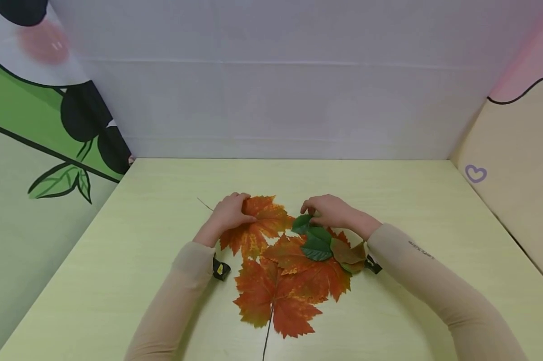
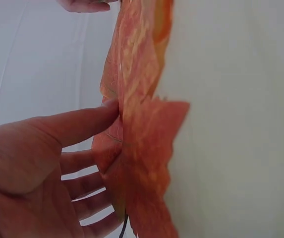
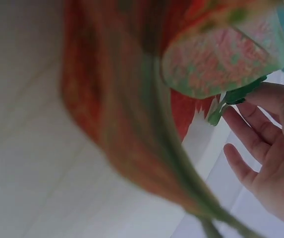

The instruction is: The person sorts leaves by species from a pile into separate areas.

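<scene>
In the head view my left hand (image 1: 231,213) rests on an orange maple leaf (image 1: 264,220), thumb and fingers spread. The left wrist view shows the thumb (image 2: 94,119) against this leaf (image 2: 144,144), fingertips partly hidden behind it. My right hand (image 1: 332,210) pinches the end of a green leaf sprig (image 1: 317,244); in the right wrist view, the fingers (image 3: 246,129) meet at its short green stem (image 3: 215,115). More orange-red maple leaves (image 1: 294,311) overlap below the sprig. A brownish leaf (image 1: 347,252) lies at its right.
The leaves lie on a pale wooden table (image 1: 95,291). One dark stem (image 1: 266,338) points toward the near edge, and a thin stem (image 1: 203,203) sticks out left of the left hand. A white wall panel (image 1: 271,110) stands behind, with painted panels (image 1: 18,225) at the sides.
</scene>
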A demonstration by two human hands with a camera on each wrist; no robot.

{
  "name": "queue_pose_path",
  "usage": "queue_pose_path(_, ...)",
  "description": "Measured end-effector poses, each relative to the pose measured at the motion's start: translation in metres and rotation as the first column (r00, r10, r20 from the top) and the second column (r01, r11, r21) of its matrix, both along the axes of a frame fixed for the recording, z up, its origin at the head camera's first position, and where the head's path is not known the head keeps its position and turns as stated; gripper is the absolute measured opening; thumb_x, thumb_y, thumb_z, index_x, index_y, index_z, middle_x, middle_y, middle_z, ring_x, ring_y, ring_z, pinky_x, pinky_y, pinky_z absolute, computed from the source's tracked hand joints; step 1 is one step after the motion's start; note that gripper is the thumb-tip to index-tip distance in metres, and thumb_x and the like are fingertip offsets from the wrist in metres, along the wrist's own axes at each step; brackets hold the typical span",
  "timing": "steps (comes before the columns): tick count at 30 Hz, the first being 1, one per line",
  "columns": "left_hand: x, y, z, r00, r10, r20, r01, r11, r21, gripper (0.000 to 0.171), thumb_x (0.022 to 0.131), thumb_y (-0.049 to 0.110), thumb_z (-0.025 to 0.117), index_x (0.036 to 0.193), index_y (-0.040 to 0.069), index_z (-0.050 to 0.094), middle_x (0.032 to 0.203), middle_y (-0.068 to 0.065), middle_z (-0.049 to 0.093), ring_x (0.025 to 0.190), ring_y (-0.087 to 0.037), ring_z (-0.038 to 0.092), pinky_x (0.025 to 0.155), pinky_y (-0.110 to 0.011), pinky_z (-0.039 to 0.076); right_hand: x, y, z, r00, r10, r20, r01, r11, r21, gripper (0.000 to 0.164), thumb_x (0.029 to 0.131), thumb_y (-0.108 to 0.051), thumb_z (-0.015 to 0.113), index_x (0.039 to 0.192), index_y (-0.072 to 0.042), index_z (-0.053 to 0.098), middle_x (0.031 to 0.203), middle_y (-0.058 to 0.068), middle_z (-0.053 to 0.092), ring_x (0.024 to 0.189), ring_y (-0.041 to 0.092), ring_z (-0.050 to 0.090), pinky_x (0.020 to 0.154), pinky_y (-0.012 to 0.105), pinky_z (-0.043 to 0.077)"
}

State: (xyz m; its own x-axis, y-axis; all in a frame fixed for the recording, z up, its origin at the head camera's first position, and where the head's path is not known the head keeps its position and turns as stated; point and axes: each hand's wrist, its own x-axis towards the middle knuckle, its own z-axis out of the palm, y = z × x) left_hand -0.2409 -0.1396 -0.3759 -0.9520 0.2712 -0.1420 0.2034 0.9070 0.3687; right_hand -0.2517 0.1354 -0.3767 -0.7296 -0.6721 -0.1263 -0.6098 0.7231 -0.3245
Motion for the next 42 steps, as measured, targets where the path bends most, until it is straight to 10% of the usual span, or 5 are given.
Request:
queue_pose_path(19,-0.005,-0.008,-0.011,0.995,0.088,0.046,-0.095,0.976,0.194,0.049,0.085,0.032,0.063,0.123,0.003,0.052,0.117,-0.015,0.057,0.1,-0.029,0.055,0.085,-0.043,0.043,-0.006,0.036,0.017,0.998,-0.057,0.003,0.057,0.992,-0.114,0.022,0.086,-0.017,0.062,0.107,-0.008,0.062,0.104,0.008,0.063,0.092,0.021,0.059,0.08,0.038,0.047)
queue_pose_path(28,-0.004,-0.006,-0.012,0.987,0.152,0.044,-0.159,0.952,0.263,0.045,0.086,0.031,0.061,0.12,0.002,0.053,0.116,-0.016,0.057,0.099,-0.03,0.054,0.085,-0.043,0.043,-0.016,0.069,0.02,0.99,-0.143,0.022,0.144,0.977,-0.158,0.007,0.089,-0.015,0.058,0.089,-0.008,0.059,0.082,0.004,0.061,0.07,0.013,0.053,0.064,0.031,0.041)
queue_pose_path(42,-0.005,0.0,-0.015,0.977,0.199,0.073,-0.212,0.915,0.342,0.043,0.088,0.028,0.06,0.123,0.005,0.05,0.116,-0.017,0.057,0.102,-0.031,0.054,0.086,-0.042,0.045,-0.032,0.123,0.008,0.928,-0.364,0.078,0.373,0.911,-0.177,0.019,0.093,-0.02,0.052,0.097,-0.002,0.056,0.085,0.012,0.06,0.071,0.019,0.049,0.064,0.032,0.039)
